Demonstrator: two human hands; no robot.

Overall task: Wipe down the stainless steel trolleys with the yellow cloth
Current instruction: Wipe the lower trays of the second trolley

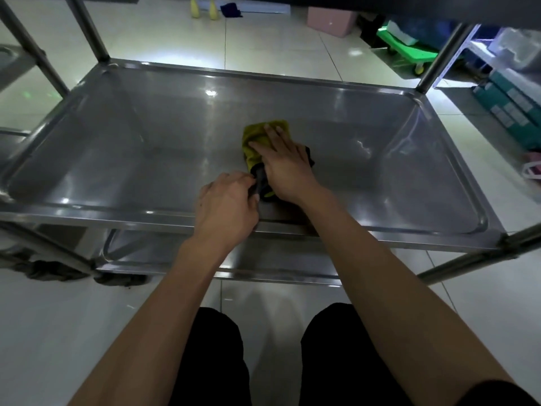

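Note:
A stainless steel trolley shelf (146, 148) with a raised rim fills the middle of the head view. The yellow cloth (257, 136), with a dark underside, lies near the shelf's centre. My right hand (285, 162) presses flat on the cloth with straight fingers. My left hand (227, 205) sits at the cloth's near end, and its fingers pinch the dark edge (260, 180). A lower shelf (175, 256) shows beneath the front rim.
Upright steel posts (87, 27) rise at the shelf corners, and a second trolley (11, 63) stands at far left. On the tiled floor behind are a green dolly (404, 51), a pink box (330, 22), boxes (509, 106) at right and yellow bottles (203, 8).

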